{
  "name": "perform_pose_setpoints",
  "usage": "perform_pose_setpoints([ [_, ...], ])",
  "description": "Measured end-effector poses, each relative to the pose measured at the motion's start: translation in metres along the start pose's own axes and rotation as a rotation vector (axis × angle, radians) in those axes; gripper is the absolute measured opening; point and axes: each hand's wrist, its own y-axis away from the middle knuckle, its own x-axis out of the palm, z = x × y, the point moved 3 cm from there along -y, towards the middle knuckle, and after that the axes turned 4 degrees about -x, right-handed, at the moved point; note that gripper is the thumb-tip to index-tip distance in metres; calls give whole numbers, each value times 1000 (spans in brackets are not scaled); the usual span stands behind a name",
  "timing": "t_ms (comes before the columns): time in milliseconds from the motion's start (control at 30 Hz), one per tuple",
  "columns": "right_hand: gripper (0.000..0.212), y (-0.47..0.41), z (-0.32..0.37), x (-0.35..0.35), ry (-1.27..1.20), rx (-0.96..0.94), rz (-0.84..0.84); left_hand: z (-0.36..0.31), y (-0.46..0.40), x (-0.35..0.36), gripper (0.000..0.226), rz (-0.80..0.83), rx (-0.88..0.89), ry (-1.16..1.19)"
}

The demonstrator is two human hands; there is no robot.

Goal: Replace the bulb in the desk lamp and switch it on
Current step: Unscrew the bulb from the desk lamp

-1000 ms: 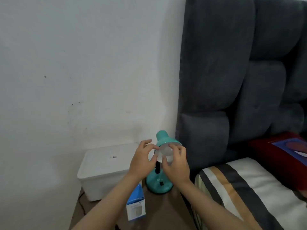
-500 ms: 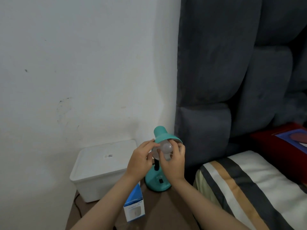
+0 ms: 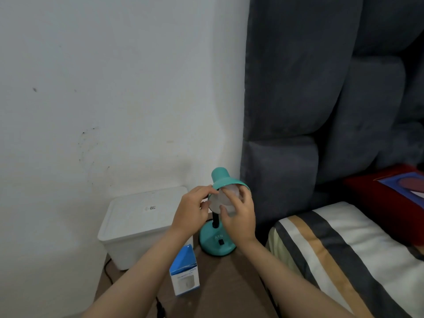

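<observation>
- Your right hand (image 3: 238,216) pinches the bulb (image 3: 221,199) at lower centre of the frame, fingertips curled round its dome.
- Your left hand (image 3: 191,211) pinches the teal shade (image 3: 226,180) rim, just left.
- The bulb's axis runs up into the shade, so twist about that line.

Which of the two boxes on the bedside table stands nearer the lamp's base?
The small blue-and-white carton, standing just left of the lamp base. The big white lidded box sits further left, against the wall.
</observation>
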Motion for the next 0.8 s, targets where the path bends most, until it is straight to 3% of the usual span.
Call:
perform_pose_setpoints([
  [167,59,3,4,1,-244,371,-136,0,-2,1,41,13,-6,-4],
  [333,47,-3,8,-1,-205,273,-72,1,-1,-2,41,9,-20,4],
  [500,50,1,5,-3,-67,142,-13,-2,0,1,41,15,-11,-3],
  [700,54,3,6,0,-215,314,-58,-2,0,1,40,3,-3,5],
  [800,46,1,9,-2,-207,265,-46,-1,0,1,40,-8,1,1],
])
